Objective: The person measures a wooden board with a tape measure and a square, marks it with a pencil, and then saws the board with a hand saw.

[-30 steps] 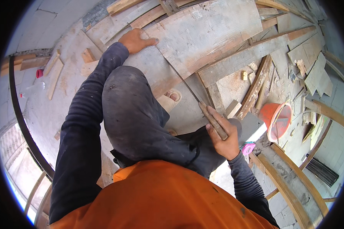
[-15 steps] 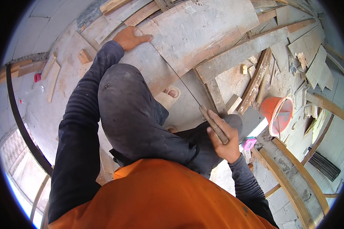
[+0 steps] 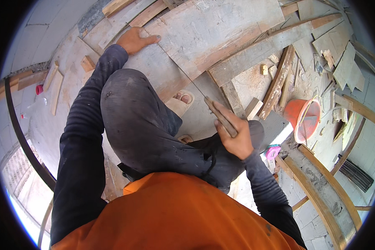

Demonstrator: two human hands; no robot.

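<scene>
A wide, pale-stained wooden board (image 3: 221, 35) lies across the upper middle, with a thin line running slantwise over it. On the smaller near-left part of the board, my left hand (image 3: 134, 41) is closed around the far edge, thumb stretched toward the line; some fingers are hidden. My right hand (image 3: 236, 135) grips the wooden handle (image 3: 221, 118) of a handsaw. Its thin blade (image 3: 199, 88) shows almost edge-on and runs up to the line in the board; how deep it sits there I cannot tell. My left knee (image 3: 129, 89) is bent beside the board.
An orange bucket (image 3: 299, 118) stands on the right, with a pink tape measure (image 3: 273, 151) nearer me. Beyond the board lie a long plank (image 3: 262, 52) and a paint-spotted timber (image 3: 278, 85). Small wood blocks (image 3: 87, 63) lie on the left. A timber-edged concrete form (image 3: 321, 189) is at lower right.
My right hand has moved up and left with the handsaw, bringing the handle closer to the board. My left hand stays on the board; the whole view has shifted slightly.
</scene>
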